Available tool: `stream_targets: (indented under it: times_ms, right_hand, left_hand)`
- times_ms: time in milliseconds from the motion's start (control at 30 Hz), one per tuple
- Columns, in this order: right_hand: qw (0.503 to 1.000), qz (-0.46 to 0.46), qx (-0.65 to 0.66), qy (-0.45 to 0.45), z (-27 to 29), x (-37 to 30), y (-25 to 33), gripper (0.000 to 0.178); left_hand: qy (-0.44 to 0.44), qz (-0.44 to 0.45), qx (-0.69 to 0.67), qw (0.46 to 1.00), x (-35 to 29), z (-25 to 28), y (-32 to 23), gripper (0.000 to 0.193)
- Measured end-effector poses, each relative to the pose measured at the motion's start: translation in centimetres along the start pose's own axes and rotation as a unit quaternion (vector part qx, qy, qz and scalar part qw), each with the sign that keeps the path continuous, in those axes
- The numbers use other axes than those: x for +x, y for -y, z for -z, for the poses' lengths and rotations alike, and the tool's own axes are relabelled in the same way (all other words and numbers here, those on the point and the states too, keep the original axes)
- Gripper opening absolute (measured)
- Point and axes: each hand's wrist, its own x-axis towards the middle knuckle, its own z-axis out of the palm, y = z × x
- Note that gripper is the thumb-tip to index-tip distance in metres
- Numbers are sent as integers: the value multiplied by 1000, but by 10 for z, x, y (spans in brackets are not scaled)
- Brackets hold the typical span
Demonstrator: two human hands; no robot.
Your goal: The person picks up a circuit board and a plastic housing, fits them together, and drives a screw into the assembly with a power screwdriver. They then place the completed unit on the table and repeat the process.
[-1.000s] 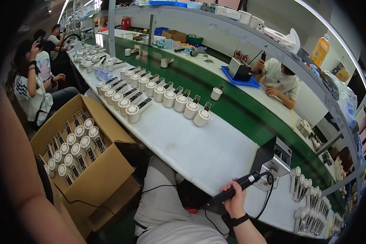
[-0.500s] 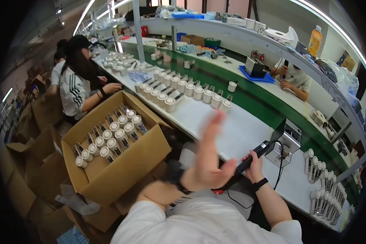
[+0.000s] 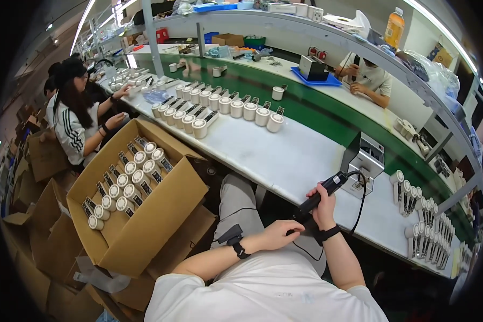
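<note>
A black corded electric screwdriver (image 3: pixel 323 194) is in my right hand (image 3: pixel 323 210), its fingers wrapped round the body and its lower end tilted toward my lap. Close below that end is my left hand (image 3: pixel 283 234), fingers curled together; whatever they pinch, if anything, is hidden. Just beyond the screwdriver on the bench stands a metal box-shaped device (image 3: pixel 364 161) with an open dark top part. Rows of white round-headed parts with flat arms (image 3: pixel 199 127) lie on the bench ahead to the left. More such white parts (image 3: pixel 124 180) sit in an open cardboard box (image 3: pixel 150 225) at my left.
Several white parts (image 3: pixel 424 231) stand bunched at the bench's right end. A green belt (image 3: pixel 306 115) runs behind the white bench top (image 3: pixel 252 155). A co-worker (image 3: pixel 78 115) sits at the left, another (image 3: pixel 367 80) across the belt. Overhead runs a loaded shelf (image 3: pixel 327 27).
My left hand has come down from its raised, spread position to the screwdriver's lower end, fingers now curled. My right hand keeps its hold on the screwdriver. The left co-worker's arm has reached toward the bench.
</note>
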Motion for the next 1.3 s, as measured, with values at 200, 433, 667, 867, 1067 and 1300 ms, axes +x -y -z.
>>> stream_targets:
  times_ms: [200, 433, 667, 867, 1067, 1300]
  right_hand:
    - [1000, -1, -25, -19, 4, -7, 3, 20]
    - [994, 34, -55, -91, 15, -62, 51, 28]
    - [948, 165, -35, -271, 89, -110, 91, 29]
    - [904, 216, -26, -368, 128, -136, 121, 29]
    - [891, 228, -43, -389, 155, -145, 142, 29]
    - [906, 228, -52, -353, 161, -142, 163, 30]
  left_hand:
    - [17, 36, -37, 999, 19, 7, -14, 21]
    - [-24, -23, -96, 995, 104, 30, -44, 18]
    - [77, -271, 162, 946, 324, -148, -73, 32]
    - [27, -144, 442, 885, 466, -263, -14, 32]
    - [184, -55, 421, 887, 482, -259, -8, 37]
    - [179, -134, 343, 912, 416, -207, -48, 39]
